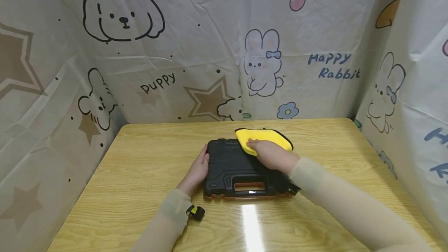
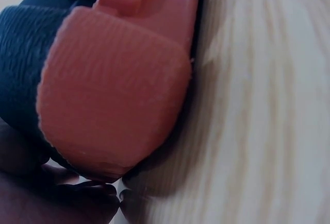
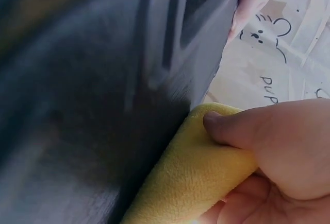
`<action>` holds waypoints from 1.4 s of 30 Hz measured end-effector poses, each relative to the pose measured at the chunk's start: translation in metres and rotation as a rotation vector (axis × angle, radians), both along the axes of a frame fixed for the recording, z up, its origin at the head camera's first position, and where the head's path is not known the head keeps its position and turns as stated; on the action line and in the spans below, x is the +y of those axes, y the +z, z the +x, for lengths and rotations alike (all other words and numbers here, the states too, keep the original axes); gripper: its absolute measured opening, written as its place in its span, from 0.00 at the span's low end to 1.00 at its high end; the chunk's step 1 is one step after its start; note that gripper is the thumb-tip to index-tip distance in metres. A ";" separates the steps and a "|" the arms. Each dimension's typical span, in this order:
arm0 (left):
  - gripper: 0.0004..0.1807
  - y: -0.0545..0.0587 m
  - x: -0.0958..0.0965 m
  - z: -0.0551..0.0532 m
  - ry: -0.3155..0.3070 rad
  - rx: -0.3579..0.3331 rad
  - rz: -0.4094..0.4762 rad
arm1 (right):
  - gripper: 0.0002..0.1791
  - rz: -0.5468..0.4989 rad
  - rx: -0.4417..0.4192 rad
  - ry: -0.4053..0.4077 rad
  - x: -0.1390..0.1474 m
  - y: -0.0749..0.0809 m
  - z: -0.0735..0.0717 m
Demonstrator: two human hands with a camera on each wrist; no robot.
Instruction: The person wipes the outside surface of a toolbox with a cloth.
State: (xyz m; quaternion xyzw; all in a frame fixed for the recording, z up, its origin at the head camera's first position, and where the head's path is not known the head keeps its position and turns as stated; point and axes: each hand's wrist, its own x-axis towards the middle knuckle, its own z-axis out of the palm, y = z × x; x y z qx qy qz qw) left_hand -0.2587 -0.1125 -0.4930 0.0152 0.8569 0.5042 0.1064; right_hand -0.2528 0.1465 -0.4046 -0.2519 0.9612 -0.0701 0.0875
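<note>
A black plastic tool case (image 1: 227, 162) with a carry handle lies on the table; its orange-red lower shell (image 2: 113, 90) shows close up in the left wrist view. My left hand (image 1: 198, 168) holds the case by its left side, fingers along the edge. A yellow cloth (image 1: 269, 137) with dark edging is in my right hand (image 1: 271, 154), pinched under the thumb at the far right part of the case. In the right wrist view, the folded cloth (image 3: 191, 167) lies against the case's edge. My right forearm hides the case's near right corner.
The wood-grain table (image 1: 140, 182) extends around the case. A printed curtain (image 1: 210, 49) with puppies and rabbits stands behind the table and along both sides. A small black strap piece (image 1: 196, 212) sits at my left wrist.
</note>
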 end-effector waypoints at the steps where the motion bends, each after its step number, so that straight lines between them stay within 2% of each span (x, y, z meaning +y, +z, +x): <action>1: 0.30 0.000 0.000 0.000 0.000 -0.003 0.002 | 0.27 0.000 0.003 0.007 0.001 -0.001 0.003; 14: 0.30 -0.003 -0.001 -0.002 -0.002 0.002 0.006 | 0.30 -0.056 0.011 0.092 0.014 -0.003 0.049; 22: 0.31 -0.001 -0.001 -0.001 0.001 -0.020 0.012 | 0.33 -0.069 -0.020 0.103 0.018 -0.002 0.074; 29: 0.30 -0.001 0.001 -0.001 -0.003 -0.004 0.017 | 0.35 -0.084 -0.060 0.109 0.023 0.004 0.094; 35: 0.31 0.000 0.000 -0.001 0.003 -0.020 0.036 | 0.37 -0.079 -0.084 0.140 0.026 0.010 0.103; 42: 0.31 0.000 0.000 -0.001 0.000 -0.027 0.030 | 0.36 -0.122 -0.080 0.144 0.028 0.011 0.098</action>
